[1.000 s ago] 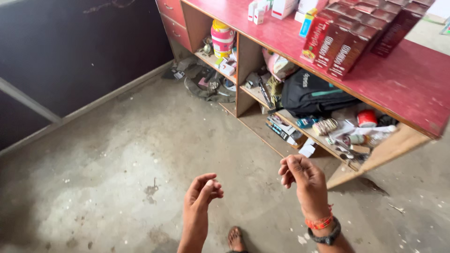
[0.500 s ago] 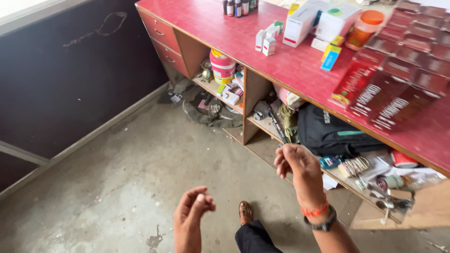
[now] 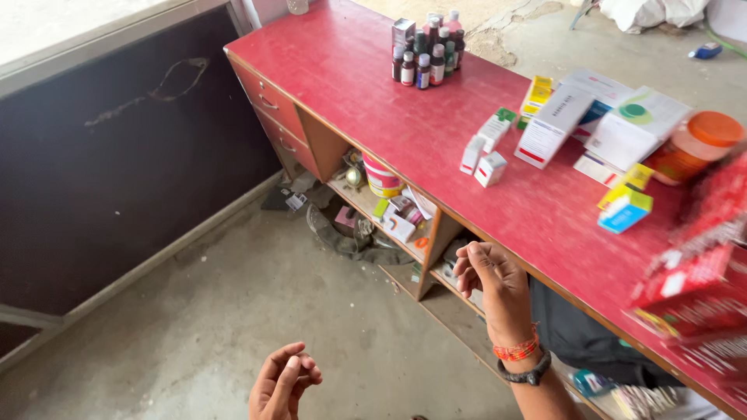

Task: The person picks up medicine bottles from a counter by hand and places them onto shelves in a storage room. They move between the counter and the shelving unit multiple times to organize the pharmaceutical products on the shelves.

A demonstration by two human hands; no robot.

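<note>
Left hand (image 3: 282,383) low in view over the grey concrete floor (image 3: 233,311), fingers curled loosely inward, thumb against them, nothing visible in it. Right hand (image 3: 490,281) raised higher, just in front of the red laminate-topped wooden counter (image 3: 373,85) edge, fingers bent into a loose fist, palm turned away; cannot tell if anything small sits inside. Orange thread band and black bracelet on that wrist.

Nearest the right hand: open shelf under the counter, packed with small boxes and a pink-and-white plastic tub (image 3: 382,179). 2 red drawers at the counter's far-left end.

On the counter top, just beyond the right hand: 2 small white cartons (image 3: 482,159) standing upright. Further right: a small blue-and-yellow box (image 3: 625,210), larger flat white cartons (image 3: 591,120), an orange-lidded plastic jar (image 3: 695,148). Blurred red cartons (image 3: 700,288) at the right edge.

Far end: a cluster of small dark glass bottles (image 3: 426,58), upright, touching one another.
</note>
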